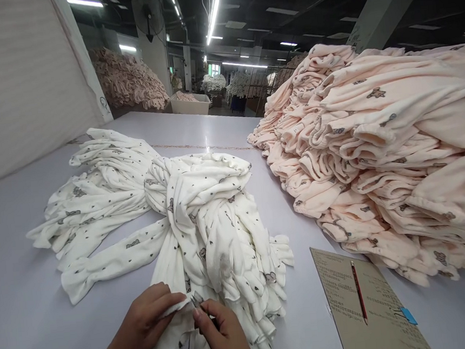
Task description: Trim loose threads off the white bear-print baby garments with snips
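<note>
A bundle of white cloth garments (216, 219) with small grey prints lies on the table, gathered tightly at its middle. At its near end my left hand (143, 323) pinches the edge of a white garment between thumb and fingers. My right hand (221, 330) is closed around a small metal tool (196, 298) that looks like thread snips; only its tip shows. That tip is right at the cloth edge beside my left fingertips. The rest of the tool is hidden by my right fingers.
A tall heap of pink printed garments (377, 156) covers the table's right side. Nearer me lies a written-on board (341, 301) with a red pencil (359, 292) and a blue clip (408, 315). A pale sheet (24, 78) hangs at left. Beyond the table (228, 123) stands a white bin (189, 106).
</note>
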